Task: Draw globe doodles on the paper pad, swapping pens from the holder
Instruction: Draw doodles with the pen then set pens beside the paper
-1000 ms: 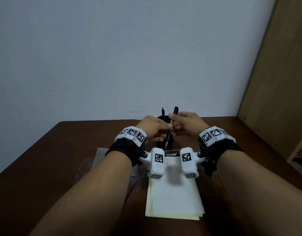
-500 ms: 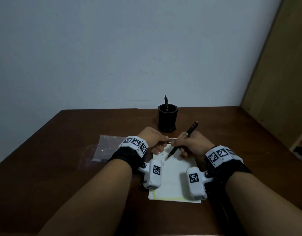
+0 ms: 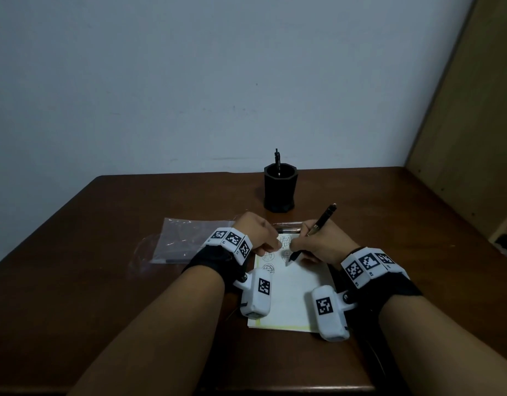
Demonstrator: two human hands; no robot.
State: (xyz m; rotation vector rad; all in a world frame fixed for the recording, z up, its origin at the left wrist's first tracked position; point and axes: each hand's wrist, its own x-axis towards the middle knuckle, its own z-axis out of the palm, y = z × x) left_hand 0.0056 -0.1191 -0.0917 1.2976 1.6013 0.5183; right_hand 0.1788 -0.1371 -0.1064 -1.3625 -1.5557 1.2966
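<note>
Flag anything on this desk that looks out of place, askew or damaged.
Nothing looks spilled or damaged. One stray: a clear-barrelled pen lies flat on the table at the paper pad's far edge, outside the holder. A crumpled clear plastic bag lies left of the pad.

A plain study or office corner: a dark wooden desk stands against a bare pale wall, a black pen holder at twelve o'clock, a light wooden cabinet panel at two o'clock.
</note>
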